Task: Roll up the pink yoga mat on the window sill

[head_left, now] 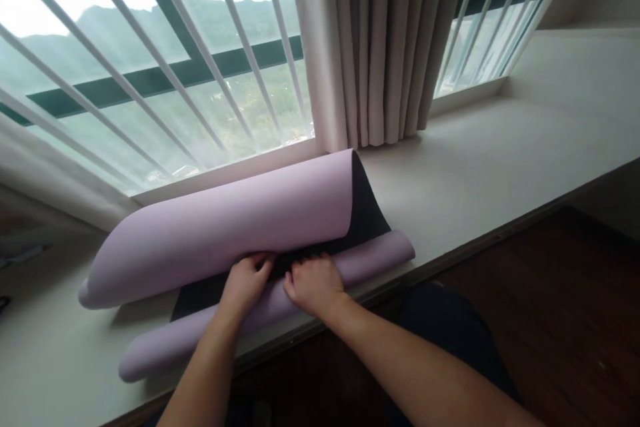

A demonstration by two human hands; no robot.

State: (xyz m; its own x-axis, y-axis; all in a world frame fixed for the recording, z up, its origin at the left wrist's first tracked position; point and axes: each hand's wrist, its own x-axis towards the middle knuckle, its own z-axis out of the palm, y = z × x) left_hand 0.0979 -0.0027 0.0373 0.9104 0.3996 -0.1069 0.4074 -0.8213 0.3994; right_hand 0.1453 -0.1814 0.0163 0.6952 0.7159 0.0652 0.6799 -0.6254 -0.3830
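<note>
A yoga mat (pixel 240 207), pale purple on one face and black on the other, lies partly rolled on the windowsill. Its far end curves up in a big loose curl by the window, while a thinner, tighter roll runs along the sill's front edge. Black surface shows between the two parts. My left hand (pixel 246 285) is closed at the middle of the thin roll, its fingertips partly hidden at the black side. Just to the right, my right hand (pixel 316 283) curls its fingers over the same roll, knuckles up.
The white windowsill (pixel 465 173) extends to the right and ends at a front edge above a dark wooden floor (pixel 565 327). Behind the mat are window bars (pixel 235 27) and a hanging beige curtain (pixel 380 47). My dark-clothed leg (pixel 445 333) is below the sill.
</note>
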